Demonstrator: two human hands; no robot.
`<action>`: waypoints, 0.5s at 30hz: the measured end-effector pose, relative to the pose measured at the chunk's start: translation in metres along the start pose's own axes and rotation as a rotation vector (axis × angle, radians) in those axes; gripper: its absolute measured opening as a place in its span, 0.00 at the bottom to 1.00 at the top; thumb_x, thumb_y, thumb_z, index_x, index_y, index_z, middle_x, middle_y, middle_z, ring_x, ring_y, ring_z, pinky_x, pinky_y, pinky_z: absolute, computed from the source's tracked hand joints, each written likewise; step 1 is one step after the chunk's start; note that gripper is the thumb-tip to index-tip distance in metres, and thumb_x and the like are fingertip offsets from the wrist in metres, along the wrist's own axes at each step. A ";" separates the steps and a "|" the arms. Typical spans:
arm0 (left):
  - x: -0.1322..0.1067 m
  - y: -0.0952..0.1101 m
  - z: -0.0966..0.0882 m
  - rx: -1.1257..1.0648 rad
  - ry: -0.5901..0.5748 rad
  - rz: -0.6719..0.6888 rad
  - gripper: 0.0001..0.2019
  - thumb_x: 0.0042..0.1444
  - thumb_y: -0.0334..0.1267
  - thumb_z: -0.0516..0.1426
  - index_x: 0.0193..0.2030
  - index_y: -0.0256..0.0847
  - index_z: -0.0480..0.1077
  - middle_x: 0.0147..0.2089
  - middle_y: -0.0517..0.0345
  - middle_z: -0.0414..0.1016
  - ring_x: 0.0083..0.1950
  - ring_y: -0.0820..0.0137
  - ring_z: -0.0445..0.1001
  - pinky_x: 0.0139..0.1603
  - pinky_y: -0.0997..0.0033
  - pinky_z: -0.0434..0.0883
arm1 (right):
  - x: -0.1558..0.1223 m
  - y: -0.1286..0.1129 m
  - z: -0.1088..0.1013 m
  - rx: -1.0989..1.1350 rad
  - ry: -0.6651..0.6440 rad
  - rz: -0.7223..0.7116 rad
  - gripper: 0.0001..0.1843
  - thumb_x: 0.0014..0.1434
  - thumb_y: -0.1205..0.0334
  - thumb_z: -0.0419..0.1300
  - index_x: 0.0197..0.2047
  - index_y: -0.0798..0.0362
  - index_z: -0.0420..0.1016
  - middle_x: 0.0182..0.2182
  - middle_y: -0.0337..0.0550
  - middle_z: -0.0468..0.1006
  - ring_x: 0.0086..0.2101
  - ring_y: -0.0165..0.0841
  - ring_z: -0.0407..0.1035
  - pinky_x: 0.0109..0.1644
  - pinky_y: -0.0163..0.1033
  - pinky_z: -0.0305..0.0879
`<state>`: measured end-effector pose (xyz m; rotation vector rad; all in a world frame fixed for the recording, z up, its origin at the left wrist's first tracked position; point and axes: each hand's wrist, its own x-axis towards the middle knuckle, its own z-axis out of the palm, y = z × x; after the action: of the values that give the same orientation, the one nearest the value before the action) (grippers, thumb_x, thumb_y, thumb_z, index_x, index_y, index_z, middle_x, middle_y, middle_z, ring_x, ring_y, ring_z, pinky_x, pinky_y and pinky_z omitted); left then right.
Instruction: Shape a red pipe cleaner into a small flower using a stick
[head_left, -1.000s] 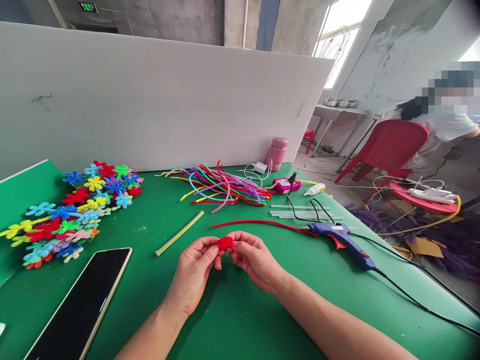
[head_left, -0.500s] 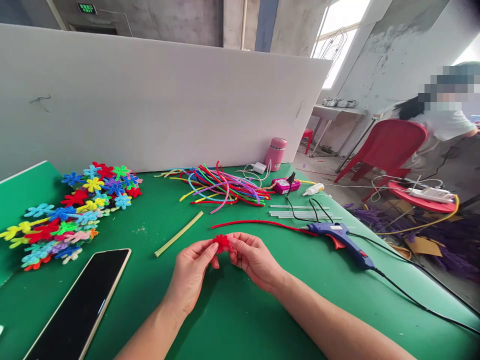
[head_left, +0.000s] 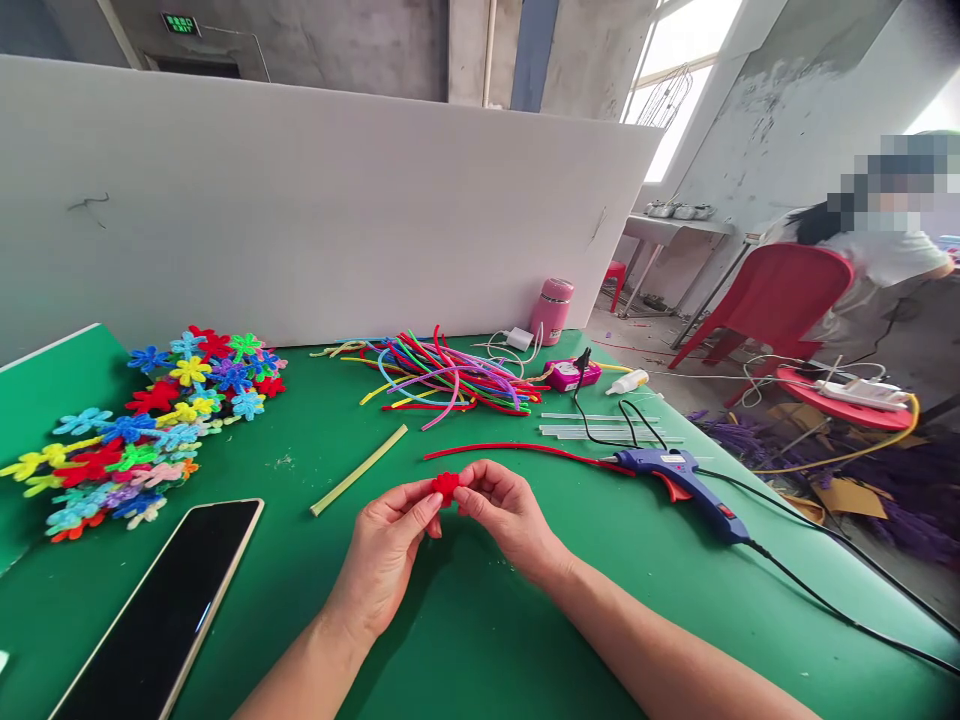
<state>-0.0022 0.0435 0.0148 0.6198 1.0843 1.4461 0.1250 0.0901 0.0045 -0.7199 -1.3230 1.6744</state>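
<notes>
A small red pipe-cleaner flower (head_left: 446,488) is pinched between my two hands above the green table (head_left: 480,640). My left hand (head_left: 394,540) grips its left side with thumb and fingers. On its other side, my right hand (head_left: 510,515) has thumb and forefinger closed on the edge. Just beyond my hands lies a long red pipe cleaner (head_left: 510,447), its right end near the nozzle of a blue glue gun (head_left: 679,480). A yellowish-green strip (head_left: 358,470) rests left of my fingers.
Many-coloured fuzzy flowers (head_left: 161,420) are heaped at the left, behind a phone (head_left: 161,610). Loose pipe cleaners (head_left: 450,370), clear glue sticks (head_left: 600,430) and a pink bottle (head_left: 553,312) stand or lie farther back. A white board (head_left: 322,210) borders the table. A person sits at the right.
The red flower turns slightly between my fingers, and its petals look more bunched. My right fingers shift a little on it. The view tilts up slightly.
</notes>
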 end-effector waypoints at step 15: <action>0.001 0.000 -0.001 -0.151 -0.028 -0.088 0.09 0.37 0.32 0.65 0.30 0.34 0.76 0.28 0.56 0.74 0.25 0.79 0.62 0.30 0.77 0.63 | -0.001 0.004 0.001 0.028 -0.006 -0.025 0.13 0.45 0.56 0.64 0.26 0.53 0.65 0.25 0.37 0.72 0.26 0.27 0.65 0.32 0.34 0.61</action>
<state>-0.0037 0.0443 0.0142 0.4781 0.9595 1.4240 0.1236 0.0884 0.0012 -0.6798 -1.3050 1.6727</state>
